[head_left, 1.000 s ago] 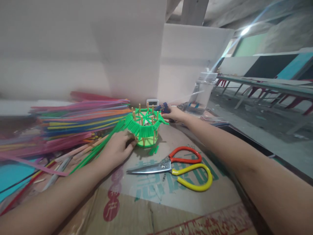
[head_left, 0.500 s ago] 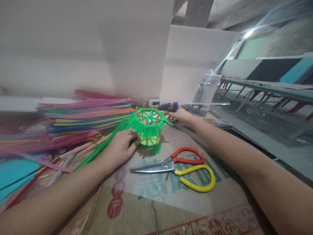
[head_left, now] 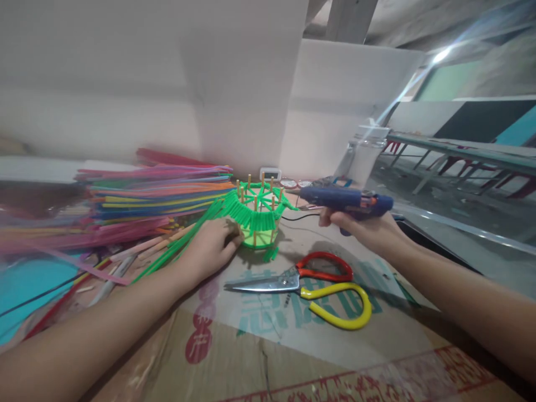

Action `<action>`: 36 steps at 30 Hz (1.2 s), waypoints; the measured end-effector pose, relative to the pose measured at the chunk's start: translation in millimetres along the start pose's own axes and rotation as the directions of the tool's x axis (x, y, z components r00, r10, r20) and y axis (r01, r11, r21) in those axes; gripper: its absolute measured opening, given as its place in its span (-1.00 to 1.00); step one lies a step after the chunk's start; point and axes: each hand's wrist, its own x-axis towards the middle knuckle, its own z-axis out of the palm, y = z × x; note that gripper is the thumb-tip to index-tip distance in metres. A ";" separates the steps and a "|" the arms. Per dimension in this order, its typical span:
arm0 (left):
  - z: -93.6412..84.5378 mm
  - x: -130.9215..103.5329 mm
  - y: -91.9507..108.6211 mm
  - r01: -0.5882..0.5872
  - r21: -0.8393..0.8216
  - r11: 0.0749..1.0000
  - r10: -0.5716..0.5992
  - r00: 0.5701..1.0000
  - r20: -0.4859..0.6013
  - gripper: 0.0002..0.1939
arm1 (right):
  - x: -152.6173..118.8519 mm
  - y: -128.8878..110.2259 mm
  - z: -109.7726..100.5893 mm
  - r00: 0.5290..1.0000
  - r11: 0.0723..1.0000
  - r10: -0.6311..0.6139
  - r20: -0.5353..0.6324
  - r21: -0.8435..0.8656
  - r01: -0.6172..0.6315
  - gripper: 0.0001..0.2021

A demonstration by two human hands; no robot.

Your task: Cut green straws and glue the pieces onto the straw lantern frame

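A small round basket point(head_left: 257, 220) of green pipe cleaners wound around short wooden sticks stands on the cardboard. My left hand point(head_left: 215, 243) is curled against its lower left side, with the fingertips partly hidden behind the thumb. Green pipe cleaners point(head_left: 184, 244) trail from the basket past that hand. In my right hand point(head_left: 362, 226), raised to the right of the basket, is a blue hot glue gun point(head_left: 345, 200), its nozzle pointing left toward the basket. Scissors point(head_left: 293, 282) with one red and one yellow handle lie in front of the basket.
Bundles of coloured pipe cleaners point(head_left: 154, 195) fill the left side. A clear plastic bottle point(head_left: 368, 153) stands at the back right, and a small white digital display point(head_left: 270, 174) sits behind the basket. Printed cardboard point(head_left: 226, 349) covers the tabletop. A white panel point(head_left: 234, 84) rises behind.
My right hand has come up and nearer from behind the basket's right side, bringing the glue gun with it, its nozzle now toward the basket. My left hand stays at the basket.
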 end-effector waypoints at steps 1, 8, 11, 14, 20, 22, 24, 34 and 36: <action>0.5 0.0 -0.5 0.001 0.000 1.000 -0.001 1.000 0.000 -0.79 | -3.3 -1.6 -0.1 0.999 0.999 -0.027 0.025 -0.017 0.028 -0.68; -0.5 -0.4 -0.9 0.002 -0.005 1.000 -0.002 1.000 0.017 -0.78 | -4.8 -5.0 8.8 0.996 0.998 -0.059 0.063 -0.035 0.061 -0.73; -2.3 -0.5 0.7 -0.011 -0.006 1.000 0.011 1.000 0.013 -0.78 | -4.6 -3.2 11.2 0.999 0.998 -0.029 0.039 -0.055 0.031 -0.75; -2.3 -1.0 1.3 -0.021 0.008 1.000 0.021 1.000 0.004 -0.78 | -5.2 -1.9 11.4 0.999 0.998 -0.018 0.033 -0.066 0.021 -0.73; -1.5 -1.3 0.9 -0.017 0.007 1.000 0.017 1.000 0.001 -0.80 | -5.2 -5.2 12.2 0.999 0.997 -0.014 0.029 -0.071 0.016 -0.74; -2.3 -0.9 1.3 -0.015 0.001 1.000 0.015 1.000 0.005 -0.81 | -5.2 -7.3 13.8 0.999 0.999 -0.031 0.023 -0.033 0.031 -0.76; -2.9 -0.6 1.7 -0.012 -0.001 1.000 0.012 1.000 0.009 -0.81 | -5.6 -8.3 15.5 0.999 0.999 -0.041 0.014 0.001 0.041 -0.79; 1.4 -1.7 -1.4 -0.030 -0.007 1.000 0.030 0.999 -0.023 -0.82 | -7.2 2.3 18.2 1.000 0.995 -0.013 -0.003 -0.095 0.013 -0.81; 1.3 -1.5 -0.8 -0.023 -0.008 1.000 0.023 1.000 -0.018 -0.81 | -6.7 2.1 18.3 1.000 0.994 -0.012 -0.008 -0.106 0.011 -0.82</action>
